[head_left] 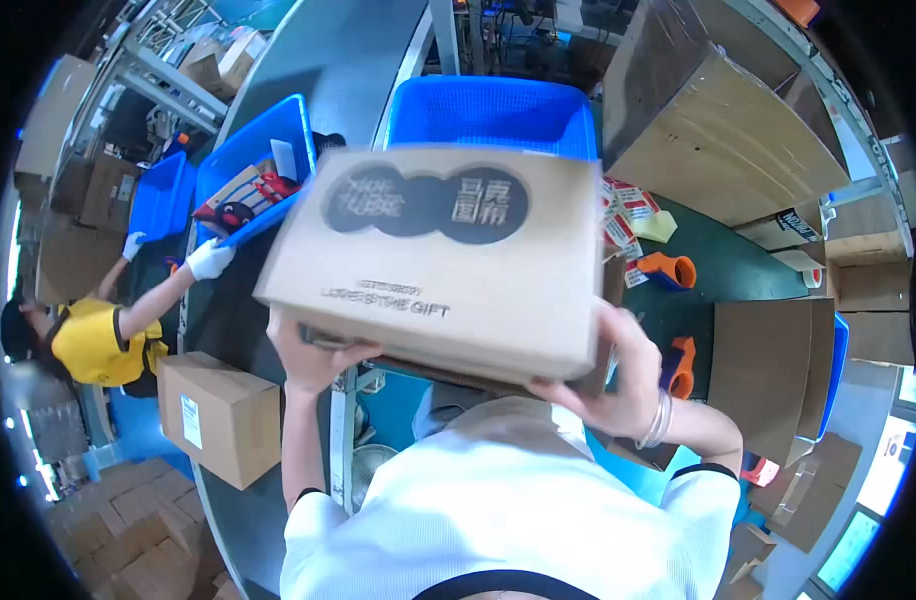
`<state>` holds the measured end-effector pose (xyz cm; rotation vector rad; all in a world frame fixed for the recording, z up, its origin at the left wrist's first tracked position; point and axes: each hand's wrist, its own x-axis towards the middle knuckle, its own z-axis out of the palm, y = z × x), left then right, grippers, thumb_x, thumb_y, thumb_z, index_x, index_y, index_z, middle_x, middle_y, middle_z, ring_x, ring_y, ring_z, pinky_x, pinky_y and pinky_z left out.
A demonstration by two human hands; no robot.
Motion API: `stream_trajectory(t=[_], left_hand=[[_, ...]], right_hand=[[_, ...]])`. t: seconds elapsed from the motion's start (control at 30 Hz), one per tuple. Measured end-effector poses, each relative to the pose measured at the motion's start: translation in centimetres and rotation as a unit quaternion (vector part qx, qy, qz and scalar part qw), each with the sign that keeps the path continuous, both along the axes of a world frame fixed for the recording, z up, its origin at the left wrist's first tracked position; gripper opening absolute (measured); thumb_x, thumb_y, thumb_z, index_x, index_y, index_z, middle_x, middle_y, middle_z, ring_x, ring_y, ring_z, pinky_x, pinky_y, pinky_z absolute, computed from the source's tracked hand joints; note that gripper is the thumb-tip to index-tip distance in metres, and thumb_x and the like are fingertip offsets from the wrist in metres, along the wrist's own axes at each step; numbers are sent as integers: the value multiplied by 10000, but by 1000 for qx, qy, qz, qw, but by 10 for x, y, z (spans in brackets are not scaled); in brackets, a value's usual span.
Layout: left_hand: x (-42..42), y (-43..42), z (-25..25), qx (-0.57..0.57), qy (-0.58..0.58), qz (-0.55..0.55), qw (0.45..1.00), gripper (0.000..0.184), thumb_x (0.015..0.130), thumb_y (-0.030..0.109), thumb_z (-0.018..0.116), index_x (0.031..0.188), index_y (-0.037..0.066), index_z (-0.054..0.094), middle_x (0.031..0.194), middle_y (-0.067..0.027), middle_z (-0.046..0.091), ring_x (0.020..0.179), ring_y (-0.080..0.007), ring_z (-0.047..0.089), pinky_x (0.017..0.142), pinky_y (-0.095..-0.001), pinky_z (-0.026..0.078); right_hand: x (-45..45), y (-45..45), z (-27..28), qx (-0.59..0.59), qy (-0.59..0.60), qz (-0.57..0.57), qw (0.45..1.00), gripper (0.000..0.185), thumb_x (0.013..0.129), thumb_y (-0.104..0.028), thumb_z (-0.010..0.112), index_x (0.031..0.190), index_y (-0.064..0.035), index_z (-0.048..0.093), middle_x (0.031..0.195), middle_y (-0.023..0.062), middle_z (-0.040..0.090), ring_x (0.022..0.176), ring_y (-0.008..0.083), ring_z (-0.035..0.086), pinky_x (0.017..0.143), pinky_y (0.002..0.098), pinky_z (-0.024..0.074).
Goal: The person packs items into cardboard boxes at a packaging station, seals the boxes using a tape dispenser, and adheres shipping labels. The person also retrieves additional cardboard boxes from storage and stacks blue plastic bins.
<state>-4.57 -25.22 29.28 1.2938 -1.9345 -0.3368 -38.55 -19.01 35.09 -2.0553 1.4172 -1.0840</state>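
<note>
A brown cardboard box with dark printed circles and lettering is held up in front of my body, slightly blurred. My left hand grips its lower left corner, fingers partly hidden beneath. At the lower right corner my right hand holds the box, thumb underneath, a bangle on the wrist. Behind the box stands a blue plastic basket, partly covered by it. Red-and-white labels and an orange tape dispenser lie on the green work surface to the right.
Along the left runs a conveyor with another blue basket holding goods. A co-worker in yellow with white gloves touches that basket. A sealed carton sits on the conveyor. Large cartons and an open box stand at right.
</note>
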Motion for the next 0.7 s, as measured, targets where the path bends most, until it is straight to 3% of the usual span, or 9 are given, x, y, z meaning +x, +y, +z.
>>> stream_trajectory(t=[0.1,0.2,0.33,0.4,0.47,0.53,0.57,0.63,0.7], left_hand=[[-7,-3,12,111,-180,73,975,1120,532,292,881,1429,24,267,1469,-226,279,1392,-345,201,1109,-457,217],[-12,1,8,348,81,-83,930,1222,560,342,863,1453,-33,118,1463,-273,252,1366,-426,219,1108,-411,248],[-24,39,-9,290,-227,-184,911,1197,649,542,760,1416,-119,121,1452,-305,245,1374,-410,214,1079,-409,315],[-46,58,-10,367,-326,-205,847,1224,676,734,601,1398,-145,152,1461,-317,199,1390,-393,175,1077,-418,322],[-53,49,-5,348,-361,-197,842,1215,635,821,535,1349,-136,308,1325,-327,403,1270,-399,389,1001,-421,405],[-69,19,17,369,-382,-208,821,1180,613,820,557,1302,-125,404,1213,-305,527,1161,-394,513,941,-422,452],[-76,8,18,371,-369,-191,830,1070,585,783,618,1222,-71,516,1046,-241,628,995,-365,608,857,-412,489],[-79,-14,-12,285,-308,-174,891,1004,583,747,653,1191,-44,545,1098,-230,609,1021,-353,598,838,-402,497],[-82,-16,-64,134,-223,-140,955,935,630,687,671,1238,-7,518,1282,-213,504,1179,-334,504,936,-444,440]], right_hand=[[-28,-6,-32,-21,114,55,992,542,690,-228,782,1145,-22,574,834,116,627,731,262,617,631,338,507],[-60,-18,-75,-50,90,-21,994,278,745,-193,714,966,-36,651,788,108,638,730,279,614,654,380,482],[-25,-23,-100,-96,58,13,994,73,788,-92,626,844,-67,666,751,89,618,730,270,578,687,371,431],[17,-31,-111,-141,104,60,983,122,775,-121,656,880,-60,639,843,68,619,834,268,574,715,381,443],[50,-31,-155,-38,127,88,987,361,761,-191,683,1081,-51,592,1076,111,586,1028,273,538,920,435,404],[52,-47,-177,-123,238,193,944,476,764,-232,684,1186,-58,549,1217,138,528,1152,277,487,1017,464,334],[47,-56,-161,-134,238,170,947,484,768,-236,680,1195,-55,545,1232,142,522,1169,280,479,1030,467,322],[32,-74,-109,-163,239,124,949,499,777,-243,673,1215,-47,536,1261,150,511,1203,287,463,1055,474,296],[8,-98,-91,-181,258,-98,944,473,791,-298,644,1178,-42,551,1257,163,510,1165,289,483,1023,486,320]])
